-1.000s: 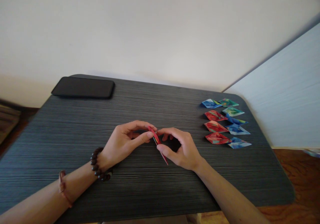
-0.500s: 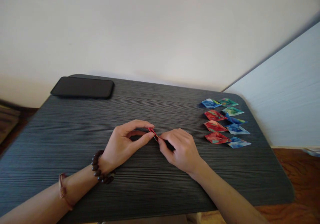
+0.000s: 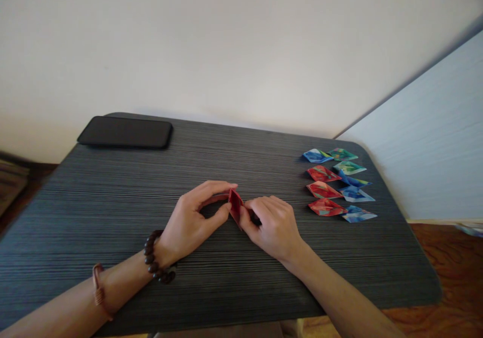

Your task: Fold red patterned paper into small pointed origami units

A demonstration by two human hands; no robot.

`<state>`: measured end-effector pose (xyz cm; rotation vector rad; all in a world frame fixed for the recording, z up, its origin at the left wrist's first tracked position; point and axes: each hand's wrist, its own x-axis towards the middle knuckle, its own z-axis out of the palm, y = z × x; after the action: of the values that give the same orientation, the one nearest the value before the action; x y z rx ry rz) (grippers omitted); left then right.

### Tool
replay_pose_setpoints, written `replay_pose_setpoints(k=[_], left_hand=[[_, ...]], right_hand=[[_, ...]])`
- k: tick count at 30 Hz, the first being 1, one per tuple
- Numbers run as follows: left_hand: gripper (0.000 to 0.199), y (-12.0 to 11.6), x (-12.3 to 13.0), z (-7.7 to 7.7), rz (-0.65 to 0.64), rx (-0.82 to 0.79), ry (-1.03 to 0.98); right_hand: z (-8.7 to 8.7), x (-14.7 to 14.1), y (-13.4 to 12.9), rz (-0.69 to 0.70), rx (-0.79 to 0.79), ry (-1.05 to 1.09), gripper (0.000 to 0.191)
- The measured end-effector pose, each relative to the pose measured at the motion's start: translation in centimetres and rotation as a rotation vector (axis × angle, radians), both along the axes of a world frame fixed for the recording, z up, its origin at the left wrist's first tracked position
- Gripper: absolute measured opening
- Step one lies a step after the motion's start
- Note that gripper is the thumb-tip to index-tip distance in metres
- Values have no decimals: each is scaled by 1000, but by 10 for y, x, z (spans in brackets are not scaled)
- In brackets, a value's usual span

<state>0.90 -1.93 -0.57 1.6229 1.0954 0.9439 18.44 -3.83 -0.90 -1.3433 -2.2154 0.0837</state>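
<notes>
A small piece of folded red paper [image 3: 236, 205] stands tilted between my hands above the middle of the table, its flat dark-red side showing. My left hand [image 3: 199, 215] grips its left edge, thumb on the near side and fingers at the top corner. On the right edge, my right hand [image 3: 269, 222] pinches the paper between thumb and forefinger, with the other fingers curled in. Part of the paper is hidden behind the fingertips. A dark beaded bracelet and a thin reddish-brown band circle my left wrist.
Several folded paper pieces lie in two columns at the right, among them a red one [image 3: 326, 207] and a blue one [image 3: 359, 214]. A black phone-like slab [image 3: 125, 132] rests at the table's far left corner. Behind the dark table [image 3: 234, 287] rises a pale wall.
The red paper has turned from nearly edge-on to showing its broad face. My left hand has shifted slightly to the right; my right hand keeps its pinch.
</notes>
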Motion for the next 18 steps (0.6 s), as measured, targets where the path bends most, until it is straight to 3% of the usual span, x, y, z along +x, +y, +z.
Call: replay_pose_setpoints(k=[7,13,18], left_hand=[[34,-3,0,4,-33,143,112],[47,-1,5,-1,-2,74,245],[41,2,3,-5,36,80,298]], right_hand=[[-1,-2,-1,-61,-126,-55,24],[-7,-4,-2,-40,-184,48,25],[-9,-3,-4,-66,-235,113,23]])
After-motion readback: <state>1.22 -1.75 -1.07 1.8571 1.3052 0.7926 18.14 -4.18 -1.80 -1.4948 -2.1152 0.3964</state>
